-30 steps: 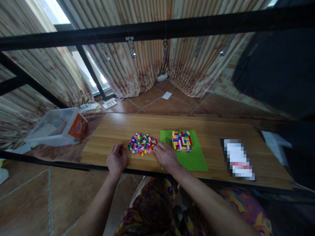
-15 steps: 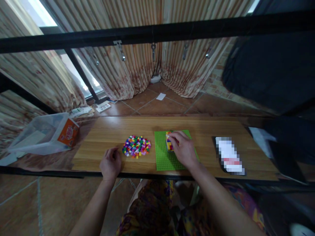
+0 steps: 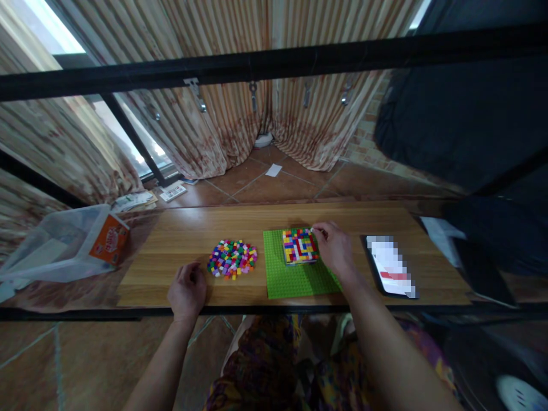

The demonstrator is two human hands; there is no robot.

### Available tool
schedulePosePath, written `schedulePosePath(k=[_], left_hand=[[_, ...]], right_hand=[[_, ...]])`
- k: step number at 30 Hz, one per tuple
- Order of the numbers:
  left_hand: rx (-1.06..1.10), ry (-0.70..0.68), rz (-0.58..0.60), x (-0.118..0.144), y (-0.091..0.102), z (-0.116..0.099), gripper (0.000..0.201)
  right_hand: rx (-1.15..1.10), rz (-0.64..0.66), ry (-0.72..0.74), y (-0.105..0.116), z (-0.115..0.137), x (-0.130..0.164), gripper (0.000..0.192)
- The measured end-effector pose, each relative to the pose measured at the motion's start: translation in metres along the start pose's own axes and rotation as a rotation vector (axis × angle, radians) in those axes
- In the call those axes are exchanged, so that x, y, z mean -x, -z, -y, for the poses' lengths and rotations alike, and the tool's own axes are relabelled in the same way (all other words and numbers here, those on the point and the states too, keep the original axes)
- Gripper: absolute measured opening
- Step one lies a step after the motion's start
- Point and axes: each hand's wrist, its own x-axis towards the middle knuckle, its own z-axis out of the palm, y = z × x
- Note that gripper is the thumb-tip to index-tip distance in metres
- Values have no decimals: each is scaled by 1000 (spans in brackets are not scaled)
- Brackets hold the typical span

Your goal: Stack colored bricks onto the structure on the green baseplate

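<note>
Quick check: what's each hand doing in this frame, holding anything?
Left hand: loosely curled, resting on the wooden table beside the loose brick pile; holds nothing visible.
Right hand: fingertips at the brick build; grip cannot be told.

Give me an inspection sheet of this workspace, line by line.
Surface: wooden tabletop, long, set under a black frame bar.
Job's things: green baseplate with a multicoloured brick block built on its far part; loose brick pile to its left.
Clutter: blurred flat item right of the baseplate; clear plastic bin with an orange box at the table's left end.
Hands: left hand rests curled on the near edge beside the pile; right hand touches the block's far right corner, whether it pinches a brick cannot be told.
Cables: nothing seen.
Surroundings: striped curtains, tiled floor, papers on the floor.
</note>
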Motion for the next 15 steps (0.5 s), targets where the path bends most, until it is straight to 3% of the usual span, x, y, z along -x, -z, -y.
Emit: schedulePosePath(k=[15], left_hand=[[-14,-5,4,0,-1,1,21]], right_hand=[[-40,34,16,-9,-4,-1,25]])
